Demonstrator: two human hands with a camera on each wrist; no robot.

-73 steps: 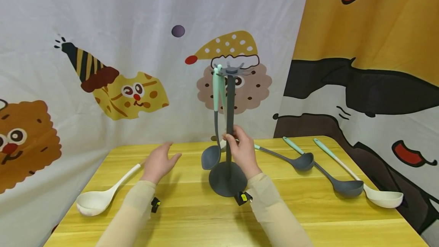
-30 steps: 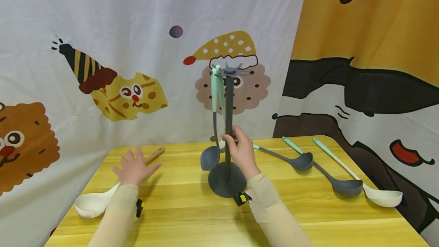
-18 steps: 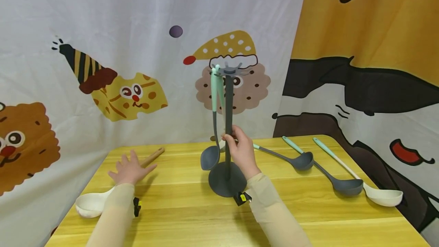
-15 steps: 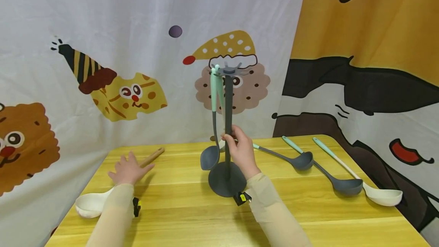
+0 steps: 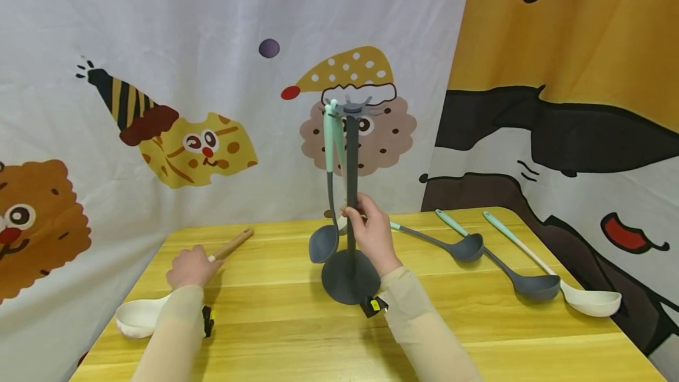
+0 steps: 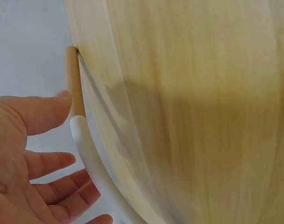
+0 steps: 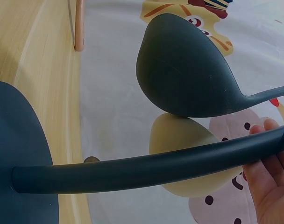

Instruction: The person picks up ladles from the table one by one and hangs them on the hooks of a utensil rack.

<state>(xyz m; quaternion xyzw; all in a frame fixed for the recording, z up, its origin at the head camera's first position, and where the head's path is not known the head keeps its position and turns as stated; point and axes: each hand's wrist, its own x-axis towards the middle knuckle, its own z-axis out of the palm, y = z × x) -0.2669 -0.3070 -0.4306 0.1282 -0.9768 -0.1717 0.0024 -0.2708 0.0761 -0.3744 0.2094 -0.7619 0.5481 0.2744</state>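
My left hand (image 5: 192, 267) is over the handle of a white ladle (image 5: 139, 316) with a wooden grip (image 5: 233, 244), which lies on the table. The left wrist view shows its thumb (image 6: 48, 112) beside the wooden end and the other fingers spread loosely along the white shaft, not closed round it. My right hand (image 5: 372, 231) grips the pole of a dark grey utensil stand (image 5: 352, 158). A dark grey ladle (image 5: 323, 244) with a mint handle hangs from the stand's hooks. Behind it hangs a cream-coloured ladle (image 7: 198, 179), partly hidden by the pole.
Right of the stand lie two dark grey ladles, a nearer ladle (image 5: 536, 287) and a farther ladle (image 5: 467, 248), and a white ladle (image 5: 591, 302) with a mint handle. A printed curtain (image 5: 254, 181) hangs behind the wooden table (image 5: 286, 341).
My left hand has moved left and down onto the wooden-handled ladle; its spread fingers have bent downward. My right hand has stayed on the pole. The view has shifted slightly.
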